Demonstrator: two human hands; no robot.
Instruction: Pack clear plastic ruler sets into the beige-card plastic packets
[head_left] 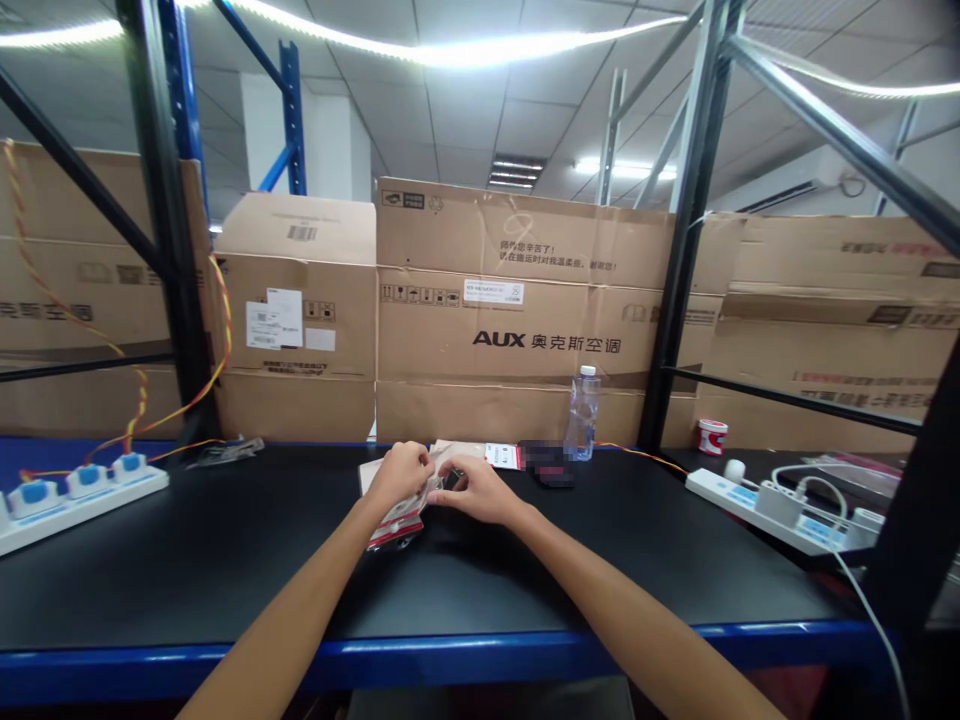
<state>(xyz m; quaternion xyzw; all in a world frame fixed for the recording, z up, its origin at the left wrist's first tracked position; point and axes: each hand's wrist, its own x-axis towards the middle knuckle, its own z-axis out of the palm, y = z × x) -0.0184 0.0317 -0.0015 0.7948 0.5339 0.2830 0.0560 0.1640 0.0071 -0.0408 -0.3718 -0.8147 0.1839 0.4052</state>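
"So, where to look for the clear plastic packet with the red band (pixel 395 528)?"

"Near the middle of the black tabletop (pixel 225 540), under the left hand (pixel 405 472) and just beside the right hand (pixel 480 490)."

"And the fingers?"

"On the left, curled and bunched close, clamped on the packet, most likely. On the right, bent round, with a gap between thumb and pointer. Too small to tell if pinching the plastic or not."

"Any tips for doing it well?"

"Maybe hold the packet steady with the left. Use soft, small pinches with the right, close to the other hand. Go slow, to be safe from ripping too far. Watch out for the white label with a red edge (pixel 502 456), just behind the right hand. No bumping the water bottle (pixel 583 415), either!"
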